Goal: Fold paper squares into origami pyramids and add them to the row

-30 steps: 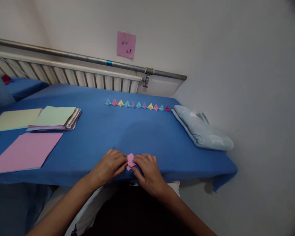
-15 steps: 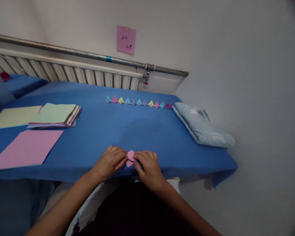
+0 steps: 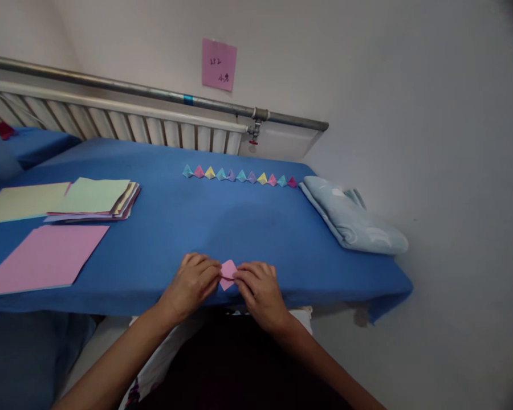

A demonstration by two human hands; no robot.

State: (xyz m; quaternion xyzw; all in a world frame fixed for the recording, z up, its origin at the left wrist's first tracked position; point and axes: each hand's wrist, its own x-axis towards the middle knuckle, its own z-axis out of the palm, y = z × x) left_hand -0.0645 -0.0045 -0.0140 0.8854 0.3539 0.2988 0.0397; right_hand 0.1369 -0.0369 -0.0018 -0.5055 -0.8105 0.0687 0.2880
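A small piece of folded pink paper (image 3: 228,270) is held near the front edge of the blue-covered table (image 3: 171,228). My left hand (image 3: 196,283) pinches its left corner, fingers closed. On the opposite corner, my right hand (image 3: 259,289) has thumb and fingers closed as well. A crease or flap runs across the paper's middle between the two hands. Farther back lies a row of several small folded paper pieces (image 3: 241,176) in teal, pink, yellow and purple.
To the left are a stack of coloured paper (image 3: 94,195), pale yellow sheets (image 3: 23,202) and pink sheets (image 3: 47,256). A folded light-blue blanket (image 3: 354,219) lies at the right end. Behind the table run a radiator (image 3: 154,130) and a metal pipe (image 3: 132,89).
My right hand has shifted slightly right along the pink paper, so more of its middle shows. My left hand stays on its corner. Other things look unmoved.
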